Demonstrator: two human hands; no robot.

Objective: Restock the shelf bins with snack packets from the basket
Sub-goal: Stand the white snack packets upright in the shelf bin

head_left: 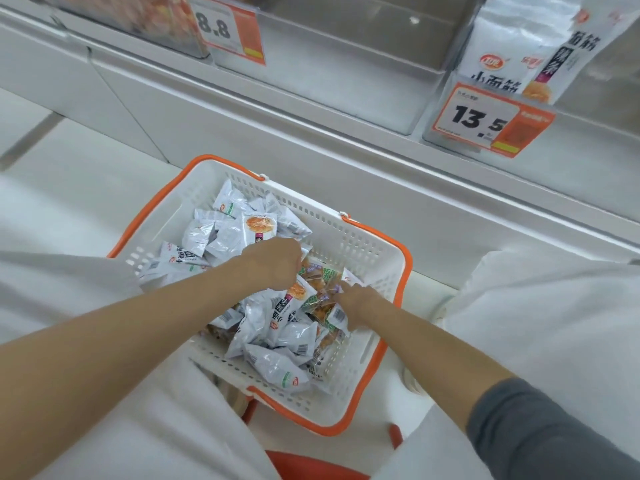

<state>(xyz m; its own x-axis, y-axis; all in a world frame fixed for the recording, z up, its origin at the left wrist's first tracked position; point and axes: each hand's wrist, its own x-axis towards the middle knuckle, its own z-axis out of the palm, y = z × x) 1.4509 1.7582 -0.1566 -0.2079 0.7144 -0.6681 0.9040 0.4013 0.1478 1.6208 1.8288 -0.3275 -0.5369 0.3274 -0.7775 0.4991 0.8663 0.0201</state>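
Now, basket (404, 271): from the head view we see it white with an orange rim, sitting between our knees, just in front of the shelf's base.
White packets (273, 332): heaped inside the basket, under and around both hands.
Orange-and-green packets (317, 277): a few lie between the two hands, toward the basket's right wall.
Left hand (273, 263): knuckles up over the middle of the heap, fingers curled down and gripping white packets.
Right hand (355, 299): low at the right side of the heap, near the left hand yet apart from it. Its fingertips are buried among packets, so we cannot tell whether it holds one.
Shelf bins (329, 74): above the basket, well apart from both hands, with an 8.8 price tag (228, 29) and a 13.5 price tag (485, 121) at their fronts.
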